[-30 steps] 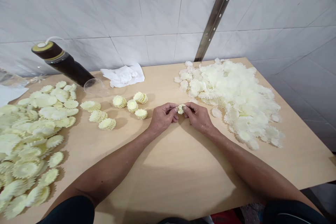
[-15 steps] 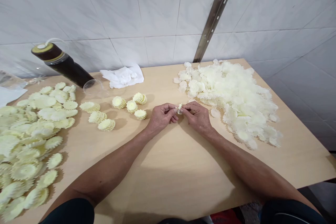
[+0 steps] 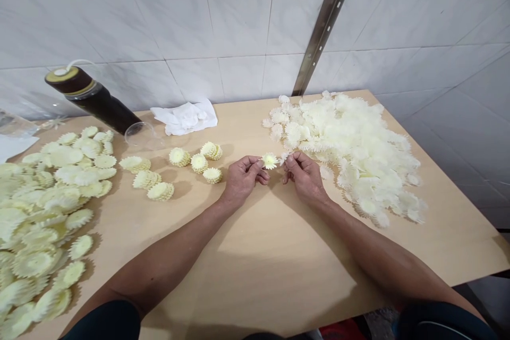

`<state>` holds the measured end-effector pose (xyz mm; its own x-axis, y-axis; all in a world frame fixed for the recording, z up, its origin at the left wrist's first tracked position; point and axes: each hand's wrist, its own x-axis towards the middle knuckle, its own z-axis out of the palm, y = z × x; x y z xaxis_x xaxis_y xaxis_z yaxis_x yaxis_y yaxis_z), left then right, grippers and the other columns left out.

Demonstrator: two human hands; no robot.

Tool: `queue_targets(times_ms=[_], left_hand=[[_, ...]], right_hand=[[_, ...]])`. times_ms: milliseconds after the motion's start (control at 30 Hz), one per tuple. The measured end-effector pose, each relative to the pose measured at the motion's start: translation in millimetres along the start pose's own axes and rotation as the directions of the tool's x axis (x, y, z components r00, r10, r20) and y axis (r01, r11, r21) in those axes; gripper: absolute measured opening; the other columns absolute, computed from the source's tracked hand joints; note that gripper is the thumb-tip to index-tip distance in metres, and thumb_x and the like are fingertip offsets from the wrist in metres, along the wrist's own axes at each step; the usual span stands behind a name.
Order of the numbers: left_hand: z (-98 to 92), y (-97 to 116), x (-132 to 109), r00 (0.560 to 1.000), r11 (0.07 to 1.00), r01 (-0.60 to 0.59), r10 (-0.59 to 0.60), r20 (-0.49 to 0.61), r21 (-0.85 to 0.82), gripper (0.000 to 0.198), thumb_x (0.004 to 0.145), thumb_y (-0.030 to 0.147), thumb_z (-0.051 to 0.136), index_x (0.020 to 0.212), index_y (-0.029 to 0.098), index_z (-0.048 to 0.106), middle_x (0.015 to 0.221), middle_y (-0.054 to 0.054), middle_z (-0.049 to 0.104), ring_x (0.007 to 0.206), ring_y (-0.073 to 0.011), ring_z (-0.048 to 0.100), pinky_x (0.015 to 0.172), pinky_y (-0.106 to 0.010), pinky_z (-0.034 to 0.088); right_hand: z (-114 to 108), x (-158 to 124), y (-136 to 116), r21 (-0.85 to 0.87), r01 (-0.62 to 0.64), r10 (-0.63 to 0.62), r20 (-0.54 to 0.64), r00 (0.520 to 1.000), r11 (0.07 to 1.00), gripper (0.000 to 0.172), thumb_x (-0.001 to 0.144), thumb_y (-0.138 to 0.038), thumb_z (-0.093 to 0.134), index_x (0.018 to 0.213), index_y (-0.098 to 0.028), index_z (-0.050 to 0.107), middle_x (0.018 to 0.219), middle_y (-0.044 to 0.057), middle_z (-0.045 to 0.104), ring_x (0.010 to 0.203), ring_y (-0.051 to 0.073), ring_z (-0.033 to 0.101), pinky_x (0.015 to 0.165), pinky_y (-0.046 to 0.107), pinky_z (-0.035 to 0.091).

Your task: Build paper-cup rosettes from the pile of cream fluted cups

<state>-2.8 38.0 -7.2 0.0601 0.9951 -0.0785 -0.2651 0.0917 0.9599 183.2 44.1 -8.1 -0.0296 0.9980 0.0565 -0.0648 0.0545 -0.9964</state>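
Note:
Between thumb and fingers my left hand (image 3: pixel 245 178) pinches a small pale-yellow artificial flower (image 3: pixel 270 160), its petals facing me. A thin whitish petal disc (image 3: pixel 284 158) is held at the fingertips of my right hand (image 3: pixel 303 174), a short gap from the flower. Both hands are above the middle of the table. To the left of my left hand stand several ruffled stacks of petal discs (image 3: pixel 160 192). Right beyond my right hand spreads a large heap of loose translucent petal discs (image 3: pixel 358 143).
A big pile of yellow scalloped discs (image 3: pixel 40 202) covers the table's left side. Behind it a dark bottle (image 3: pixel 103 103) leans, with a clear plastic cup (image 3: pixel 139 135) and crumpled white tissue (image 3: pixel 185 117) nearby. A metal bracket (image 3: pixel 321 37) is fixed to the tiled wall.
My hands have drawn slightly apart. The flower in my left hand has turned to face me, and a separate thin disc now shows in my right fingertips.

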Motion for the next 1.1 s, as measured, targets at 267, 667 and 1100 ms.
queue_targets(times_ms=[267,667,1100], left_hand=[[-1.5,0.7,0.9,0.998,0.998,0.043,-0.044,-0.034,-0.034,0.05,0.079,0.06,0.086,0.091,0.015,0.067,0.07,-0.008,0.077,0.063,-0.0189,0.075,0.065,-0.032,0.063],[-2.1,2.8,0.3,1.0,1.0,0.006,-0.006,-0.011,-0.014,0.045,0.08,0.05,0.087,0.101,0.014,0.071,0.071,-0.006,0.076,0.065,-0.0173,0.075,0.064,-0.028,0.063],[-2.2,3.5,-3.3,0.99,0.991,-0.001,-0.018,0.138,0.135,0.041,0.086,0.049,0.082,0.102,0.012,0.075,0.071,-0.005,0.076,0.059,-0.0158,0.072,0.056,-0.025,0.06]], right_hand=[[-26.9,13.5,-21.4,-0.247,0.221,-0.279,-0.232,0.932,0.943,0.027,0.1,-0.049,0.067,0.093,-0.024,0.061,0.081,-0.001,0.06,0.057,0.013,0.058,0.05,0.029,0.056],[-56.1,20.6,-29.3,-0.903,0.34,-0.549,0.15,0.822,0.262,0.028,0.091,-0.01,0.056,0.102,-0.021,0.079,0.109,0.009,0.076,0.072,0.018,0.068,0.061,0.033,0.051],[-4.9,-7.8,-15.0,-0.422,0.067,0.002,0.161,0.987,0.904,0.043,0.093,-0.059,0.074,0.106,-0.019,0.077,0.078,0.004,0.074,0.055,0.014,0.06,0.046,0.026,0.045]])
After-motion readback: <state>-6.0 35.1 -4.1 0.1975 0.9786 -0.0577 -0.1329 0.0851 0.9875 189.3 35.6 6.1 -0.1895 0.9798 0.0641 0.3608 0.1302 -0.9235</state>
